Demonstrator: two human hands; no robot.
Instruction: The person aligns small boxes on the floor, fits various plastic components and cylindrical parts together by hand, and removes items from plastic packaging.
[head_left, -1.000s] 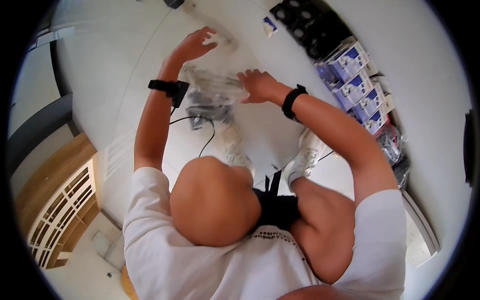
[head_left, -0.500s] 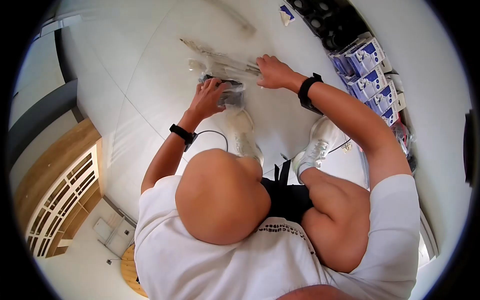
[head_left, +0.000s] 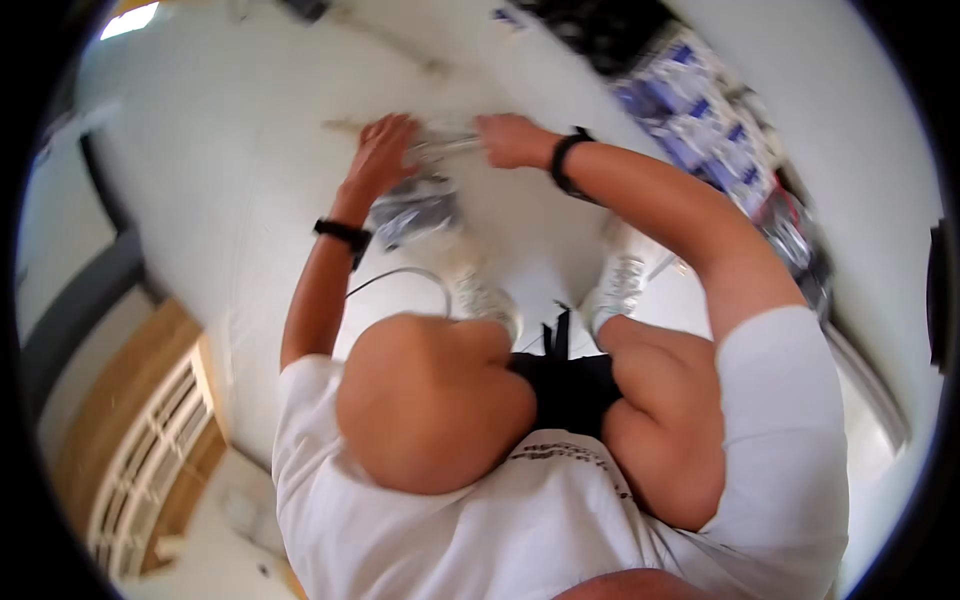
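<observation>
A long, thin, plastic-wrapped bundle (head_left: 447,143) lies across the space between my hands, blurred by motion. My right hand (head_left: 515,141) is closed around its right end. Further left, my left hand (head_left: 382,158) wraps over the bundle, part of which sticks out past the fingers. What is inside the wrap is too smeared to name. Just below my left hand, a dark grey item in a clear plastic bag (head_left: 415,208) lies on the floor, in front of my left shoe (head_left: 485,300). Neither hand holds that bag.
Blue-and-white boxes (head_left: 700,125) stand in a row along the right wall, with black items (head_left: 600,30) beyond them. A grey cable (head_left: 420,272) curves near my left wrist. My right shoe (head_left: 620,285) is on the pale floor. A wooden shelf unit (head_left: 150,450) is at lower left.
My left hand has left the dark bagged item and moved up onto the bundle. My right hand has shifted left with its end of the bundle. The camera view has turned slightly.
</observation>
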